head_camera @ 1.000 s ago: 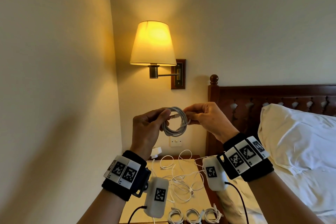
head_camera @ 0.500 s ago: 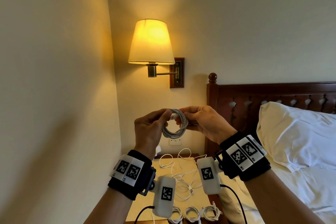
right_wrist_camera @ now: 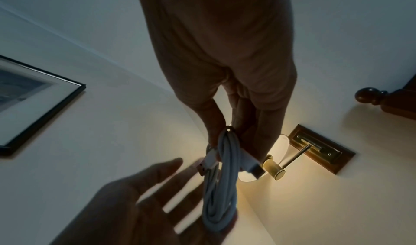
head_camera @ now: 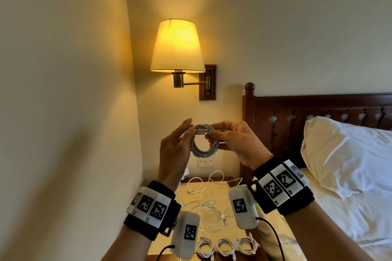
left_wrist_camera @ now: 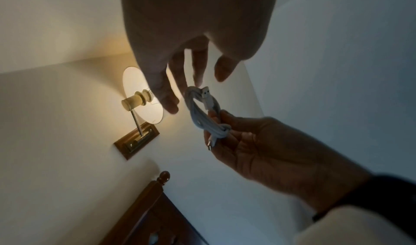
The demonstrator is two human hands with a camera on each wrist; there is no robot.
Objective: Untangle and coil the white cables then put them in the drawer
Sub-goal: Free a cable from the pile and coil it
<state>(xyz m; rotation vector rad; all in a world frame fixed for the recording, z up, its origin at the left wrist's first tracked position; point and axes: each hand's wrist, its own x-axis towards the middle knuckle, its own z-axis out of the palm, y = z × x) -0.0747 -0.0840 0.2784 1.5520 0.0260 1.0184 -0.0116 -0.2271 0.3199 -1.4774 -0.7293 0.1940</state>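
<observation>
Since a second ago the left hand (head_camera: 176, 150) has let go of the coiled cable (head_camera: 204, 144): its fingers, then curled on the loop, now stand straight and spread just left of the coil, fingertips close to it, while the view has dropped a little, showing more of the tabletop (head_camera: 214, 237).

Taking the coil as the landmark: left of it is that spread left hand, holding nothing. The coil itself hangs in the air in front of the wall, a tight round bundle of smooth white cable, several turns thick, with a flat USB plug lying across its top. On its right side the right hand (head_camera: 235, 142) pinches the bundle between thumb and fingers; the left wrist view shows a wrap of cable cinched round the turns there, and a small plug sticking out below it.

Below the coil, on the pale tabletop, a loose tangle (head_camera: 209, 201) of thin white cables sprawls, and nearer the front edge three finished coils (head_camera: 227, 247) sit in a row.

This coil looks finished, so the step in hand is tidying its ends. Next it probably joins the row or goes in the drawer, which is not in view; the grip must keep the wrap from springing loose.
</observation>
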